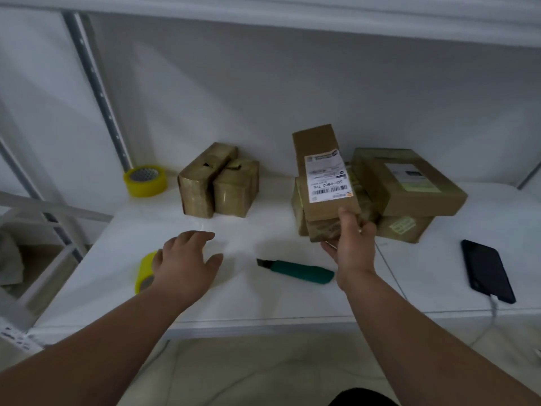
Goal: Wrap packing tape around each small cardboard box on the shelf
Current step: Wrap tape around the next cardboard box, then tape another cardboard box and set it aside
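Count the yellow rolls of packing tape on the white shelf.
2. One yellow roll of packing tape lies flat at the back left, beside the upright post. The other yellow roll stands on edge near the front, partly behind the open left hand.

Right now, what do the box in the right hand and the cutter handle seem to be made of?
Held box: brown cardboard, matte, with a white paper label; the right hand grips its near end. Cutter: the teal handle is probably plastic, smooth; the dark blade tip looks metal.

Both forearms are bare, no sleeves showing; a ring [359,230] sits on the right hand [352,244].
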`<state>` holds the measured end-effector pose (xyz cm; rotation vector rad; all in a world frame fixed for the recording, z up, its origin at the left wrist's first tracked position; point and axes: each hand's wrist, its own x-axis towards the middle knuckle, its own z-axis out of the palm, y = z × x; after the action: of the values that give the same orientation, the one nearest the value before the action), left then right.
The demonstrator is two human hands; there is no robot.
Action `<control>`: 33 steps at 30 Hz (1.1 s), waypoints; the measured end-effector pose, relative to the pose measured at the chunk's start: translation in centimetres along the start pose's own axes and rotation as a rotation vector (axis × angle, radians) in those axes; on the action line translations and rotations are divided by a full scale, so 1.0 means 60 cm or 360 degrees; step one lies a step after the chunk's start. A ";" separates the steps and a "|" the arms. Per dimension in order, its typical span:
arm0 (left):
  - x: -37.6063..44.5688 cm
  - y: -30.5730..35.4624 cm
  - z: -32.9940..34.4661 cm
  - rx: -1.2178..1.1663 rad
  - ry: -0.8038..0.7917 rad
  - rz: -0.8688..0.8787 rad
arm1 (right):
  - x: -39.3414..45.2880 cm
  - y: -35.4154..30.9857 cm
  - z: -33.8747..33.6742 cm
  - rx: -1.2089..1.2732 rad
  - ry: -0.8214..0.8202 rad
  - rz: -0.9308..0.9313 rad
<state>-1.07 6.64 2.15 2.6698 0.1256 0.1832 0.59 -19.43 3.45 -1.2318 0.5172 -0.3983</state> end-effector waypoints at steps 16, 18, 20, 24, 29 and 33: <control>0.096 0.046 0.087 0.0000 -0.0164 -0.0057 | 0.104 0.030 0.011 0.0783 0.0334 0.0496; 0.103 0.045 0.087 0.0009 -0.0155 -0.0051 | 0.090 0.056 0.023 0.0634 0.0360 0.0616; 0.111 0.043 0.084 0.0017 -0.0138 -0.0049 | 0.077 0.078 0.039 0.0306 0.0255 0.0660; 0.127 0.037 0.074 -0.0017 -0.0107 -0.0030 | 0.062 0.097 0.093 -0.0278 -0.0134 0.0563; 0.171 0.024 0.047 -0.0028 -0.0089 -0.0068 | 0.065 0.101 0.177 -0.0988 -0.0616 0.0159; 0.206 0.008 0.029 -0.0075 -0.0094 -0.0100 | 0.083 0.100 0.233 -0.1447 -0.0839 -0.0210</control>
<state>11.41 6.90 2.14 2.6179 0.1838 0.0857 12.75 -9.51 0.33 -2.1698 0.1394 0.0966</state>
